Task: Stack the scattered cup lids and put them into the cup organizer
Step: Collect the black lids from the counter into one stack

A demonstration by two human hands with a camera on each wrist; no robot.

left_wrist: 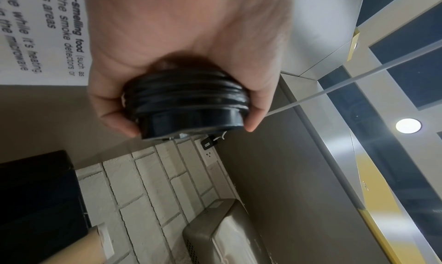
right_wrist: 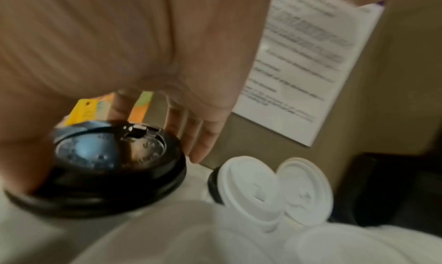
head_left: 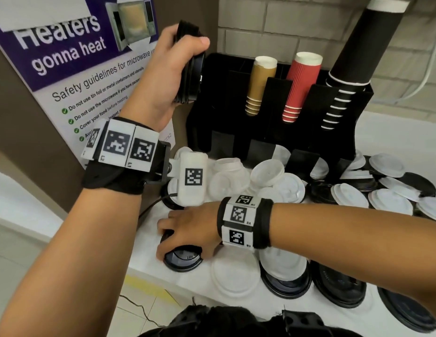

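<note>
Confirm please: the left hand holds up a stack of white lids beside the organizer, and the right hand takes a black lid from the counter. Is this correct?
Not quite: the stack of lids in the left hand is black, as the left wrist view shows. The right hand does take a black lid from the counter, beside the organizer.

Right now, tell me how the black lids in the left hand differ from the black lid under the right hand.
The left hand grips a stack of black lids, several nested; the right hand grasps a single black lid. The stack is held in the air, turned on edge beside the cup organizer; the single lid lies flat on the white counter. Both are glossy black plastic.
</note>
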